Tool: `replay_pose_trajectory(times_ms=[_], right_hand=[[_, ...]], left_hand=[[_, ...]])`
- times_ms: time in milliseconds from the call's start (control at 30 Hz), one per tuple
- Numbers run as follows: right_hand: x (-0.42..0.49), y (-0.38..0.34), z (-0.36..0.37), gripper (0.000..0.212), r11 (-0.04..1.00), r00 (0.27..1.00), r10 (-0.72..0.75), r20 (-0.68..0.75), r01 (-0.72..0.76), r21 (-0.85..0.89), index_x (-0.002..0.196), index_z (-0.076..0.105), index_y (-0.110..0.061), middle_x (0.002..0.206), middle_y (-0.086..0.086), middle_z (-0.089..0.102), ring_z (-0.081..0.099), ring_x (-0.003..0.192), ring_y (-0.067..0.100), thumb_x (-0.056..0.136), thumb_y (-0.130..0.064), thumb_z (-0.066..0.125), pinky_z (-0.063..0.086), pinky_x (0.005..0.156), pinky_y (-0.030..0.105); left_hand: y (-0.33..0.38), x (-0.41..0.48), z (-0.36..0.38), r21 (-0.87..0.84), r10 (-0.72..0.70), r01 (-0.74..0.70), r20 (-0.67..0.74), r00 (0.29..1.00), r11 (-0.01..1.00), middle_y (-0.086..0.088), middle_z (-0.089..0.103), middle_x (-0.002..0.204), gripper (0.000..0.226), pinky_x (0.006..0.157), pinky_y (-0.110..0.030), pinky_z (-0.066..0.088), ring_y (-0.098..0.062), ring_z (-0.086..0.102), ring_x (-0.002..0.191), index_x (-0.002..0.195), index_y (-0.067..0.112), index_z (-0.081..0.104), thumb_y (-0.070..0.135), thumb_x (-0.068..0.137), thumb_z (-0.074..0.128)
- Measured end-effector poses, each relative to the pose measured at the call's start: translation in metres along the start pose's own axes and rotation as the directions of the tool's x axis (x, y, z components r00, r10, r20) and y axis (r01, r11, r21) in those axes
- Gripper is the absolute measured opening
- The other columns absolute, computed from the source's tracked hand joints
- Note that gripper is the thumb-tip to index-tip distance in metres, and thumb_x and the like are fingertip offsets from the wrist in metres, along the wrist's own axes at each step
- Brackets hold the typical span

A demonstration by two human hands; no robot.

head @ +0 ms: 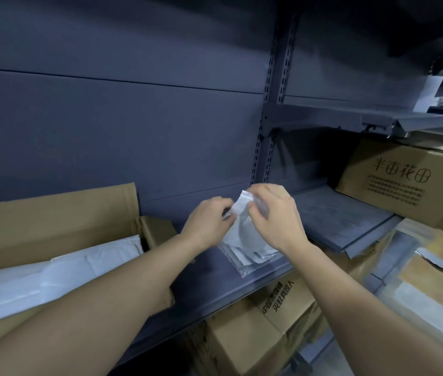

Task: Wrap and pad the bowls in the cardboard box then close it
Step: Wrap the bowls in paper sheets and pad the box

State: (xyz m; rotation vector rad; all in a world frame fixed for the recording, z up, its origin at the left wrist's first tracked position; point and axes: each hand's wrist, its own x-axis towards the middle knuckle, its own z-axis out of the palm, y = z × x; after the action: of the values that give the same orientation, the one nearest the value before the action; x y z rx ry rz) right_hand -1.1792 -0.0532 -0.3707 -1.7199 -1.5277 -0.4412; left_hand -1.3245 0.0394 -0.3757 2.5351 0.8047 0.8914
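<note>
Left hand (209, 221) and right hand (274, 213) each pinch the top edge of a white wrapping sheet (239, 206), apparently peeling it from the stack (242, 263) on the grey shelf (337, 210), with the open cardboard box (52, 213) ready at nine o'clock, bowls unseen.

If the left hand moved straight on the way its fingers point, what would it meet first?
The left hand pinches the white sheet; past that it would likely meet the right hand, which holds the same sheet, though depth is unclear.
</note>
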Motion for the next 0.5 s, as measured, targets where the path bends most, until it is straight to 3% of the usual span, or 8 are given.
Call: replay_pose_trajectory(times_ms=[100, 233, 333, 400, 433, 500], right_hand=[[0.004, -0.014, -0.008, 0.062, 1.0, 1.0, 0.015, -0.017, -0.015, -0.021, 0.142, 0.043, -0.029, 0.146, -0.008, 0.043, 0.036, 0.137, 0.013, 0.083, -0.031, 0.063, 0.031, 0.113, 0.042], [0.003, -0.028, -0.011, 0.069, 0.997, 0.996, 0.075, -0.057, -0.075, -0.008, 0.147, 0.034, -0.029, 0.149, -0.008, 0.039, 0.034, 0.138, 0.014, 0.085, -0.03, 0.065, 0.033, 0.112, 0.043], [0.002, -0.05, -0.005, 0.076, 0.934, 0.977, 0.213, -0.025, -0.196, 0.3, 0.15, 0.025, -0.035, 0.146, -0.007, 0.035, 0.043, 0.128, 0.013, 0.087, -0.019, 0.066, 0.042, 0.102, 0.032], [0.003, -0.071, 0.0, 0.086, 0.785, 0.945, 0.326, 0.035, -0.291, 0.547, 0.151, 0.014, -0.043, 0.139, -0.011, 0.036, 0.056, 0.115, 0.009, 0.087, -0.017, 0.067, 0.049, 0.09, 0.025], [0.004, -0.083, 0.003, 0.089, 0.725, 0.932, 0.356, 0.073, -0.325, 0.608, 0.151, 0.01, -0.045, 0.135, -0.012, 0.042, 0.061, 0.106, 0.004, 0.088, -0.018, 0.067, 0.05, 0.081, 0.018], [0.006, -0.104, 0.012, 0.089, 0.716, 0.935, 0.335, 0.115, -0.333, 0.614, 0.151, 0.007, -0.045, 0.122, -0.012, 0.059, 0.067, 0.089, 0.0, 0.09, -0.017, 0.066, 0.049, 0.068, 0.014]], left_hand=[[0.005, -0.006, -0.026, -0.112, -0.039, 0.028, -0.098, 0.994, 0.993, 0.005, 0.037, 0.061, 0.032, 0.058, -0.035, 0.032, -0.017, 0.035, 0.061, 0.067, 0.018, 0.034, 0.016, 0.09, 0.056], [0.003, -0.019, -0.062, -0.222, -0.092, 0.057, -0.151, 0.984, 0.973, -0.007, 0.043, 0.067, 0.022, 0.058, -0.03, 0.028, -0.011, 0.034, 0.06, 0.077, 0.009, 0.04, 0.018, 0.094, 0.05], [-0.006, -0.036, -0.091, -0.283, -0.122, 0.066, -0.187, 0.975, 0.957, -0.017, 0.048, 0.078, 0.02, 0.063, -0.031, 0.032, -0.012, 0.038, 0.066, 0.086, 0.006, 0.047, 0.023, 0.096, 0.05], [-0.013, -0.05, -0.109, -0.319, -0.136, 0.067, -0.199, 0.971, 0.945, -0.012, 0.038, 0.074, 0.024, 0.063, -0.032, 0.032, -0.012, 0.035, 0.066, 0.087, 0.003, 0.045, 0.024, 0.096, 0.05], [-0.019, -0.056, -0.117, -0.345, -0.14, 0.065, -0.197, 0.97, 0.936, -0.01, 0.04, 0.074, 0.027, 0.063, -0.034, 0.036, -0.014, 0.038, 0.067, 0.089, 0.001, 0.045, 0.027, 0.095, 0.051], [-0.028, -0.069, -0.131, -0.408, -0.168, 0.079, -0.188, 0.968, 0.91, -0.015, 0.059, 0.083, 0.027, 0.068, -0.043, 0.052, -0.016, 0.055, 0.074, 0.095, 0.004, 0.05, 0.031, 0.095, 0.052]])
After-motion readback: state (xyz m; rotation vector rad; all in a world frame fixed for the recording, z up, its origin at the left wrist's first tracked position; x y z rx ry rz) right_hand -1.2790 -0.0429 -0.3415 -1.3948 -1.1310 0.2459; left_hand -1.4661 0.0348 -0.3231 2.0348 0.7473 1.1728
